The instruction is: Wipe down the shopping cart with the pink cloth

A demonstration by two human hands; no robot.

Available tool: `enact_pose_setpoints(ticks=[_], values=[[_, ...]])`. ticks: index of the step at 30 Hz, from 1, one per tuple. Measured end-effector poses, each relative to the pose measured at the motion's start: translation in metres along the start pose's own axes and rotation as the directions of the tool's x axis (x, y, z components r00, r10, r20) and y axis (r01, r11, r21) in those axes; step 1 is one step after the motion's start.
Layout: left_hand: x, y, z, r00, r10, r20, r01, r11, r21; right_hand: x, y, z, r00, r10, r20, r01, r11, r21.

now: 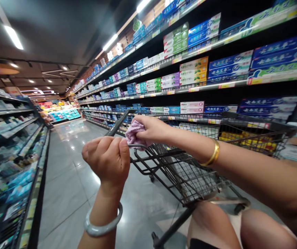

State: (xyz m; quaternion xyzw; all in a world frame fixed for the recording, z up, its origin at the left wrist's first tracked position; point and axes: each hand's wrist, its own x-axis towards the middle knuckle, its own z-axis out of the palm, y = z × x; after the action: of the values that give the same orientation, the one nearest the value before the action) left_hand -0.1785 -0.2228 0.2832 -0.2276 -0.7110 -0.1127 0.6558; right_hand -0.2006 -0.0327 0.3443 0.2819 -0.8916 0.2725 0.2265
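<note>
A black wire shopping cart [187, 180] stands at an angle in front of my legs. My left hand [108, 157], with a pale bangle on its wrist, is closed in a fist around the near end of the cart's handle [118, 124]. My right hand [153, 129], wearing a gold bracelet, reaches across from the right. Bunched in its fingers is a crumpled light purple cloth [133, 133], pressed against the cart's frame just beyond my left hand. My fingers hide part of the cloth and the frame.
Long shelves [164, 64] of boxed goods run along the right, close behind the cart. Lower shelves [21, 152] with packaged goods line the left. Between them a shiny grey tiled floor [68, 166] leads to a lit display [66, 114]. Yellow packages [257, 141] show through the cart's wire.
</note>
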Motion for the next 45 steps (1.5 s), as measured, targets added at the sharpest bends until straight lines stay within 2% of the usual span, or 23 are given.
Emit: enact_pose_setpoints(ticks=[3, 6, 8, 12, 16, 22, 29, 36, 42, 45], values=[[0.000, 0.000, 0.001, 1.000, 0.002, -0.002, -0.002, 1.000, 0.014, -0.013, -0.001, -0.002, 1.000, -0.013, -0.008, 0.013, 1.000, 0.010], [0.000, -0.002, 0.001, 1.000, 0.007, 0.015, -0.008, 1.000, 0.031, -0.020, 0.007, 0.001, 0.996, 0.086, 0.007, -0.085, 0.991, -0.107], [-0.001, -0.005, 0.002, 1.000, 0.019, 0.023, -0.019, 0.999, 0.032, -0.024, 0.009, 0.003, 0.994, 0.113, 0.006, -0.112, 0.988, -0.105], [-0.002, -0.011, 0.005, 0.999, 0.034, 0.024, -0.035, 0.999, 0.037, -0.039, 0.009, 0.004, 0.999, 0.001, -0.051, -0.003, 0.999, -0.044], [-0.002, -0.017, 0.011, 0.999, 0.039, 0.026, -0.040, 0.998, 0.046, -0.060, 0.012, 0.000, 0.998, -0.003, -0.055, -0.007, 0.983, -0.186], [-0.002, -0.024, 0.016, 0.999, 0.041, -0.028, -0.039, 0.998, 0.052, -0.084, 0.013, 0.020, 0.961, -0.193, -0.196, 0.145, 0.961, -0.237], [-0.001, -0.026, 0.009, 0.998, 0.045, 0.032, -0.045, 0.999, -0.008, -0.088, 0.030, 0.039, 0.899, -0.322, -0.296, 0.247, 0.933, -0.263], [0.000, -0.023, 0.000, 0.997, 0.017, 0.069, -0.017, 1.000, 0.003, -0.090, 0.031, 0.031, 0.863, -0.401, -0.308, 0.364, 0.916, -0.172], [0.002, -0.009, -0.016, 0.993, -0.005, 0.114, 0.006, 1.000, -0.009, -0.100, 0.029, 0.029, 0.861, -0.402, -0.311, 0.354, 0.914, -0.201], [0.002, -0.004, -0.027, 0.990, -0.057, 0.130, 0.060, 0.998, -0.020, -0.103, 0.023, 0.030, 0.855, -0.412, -0.316, 0.355, 0.907, -0.225]])
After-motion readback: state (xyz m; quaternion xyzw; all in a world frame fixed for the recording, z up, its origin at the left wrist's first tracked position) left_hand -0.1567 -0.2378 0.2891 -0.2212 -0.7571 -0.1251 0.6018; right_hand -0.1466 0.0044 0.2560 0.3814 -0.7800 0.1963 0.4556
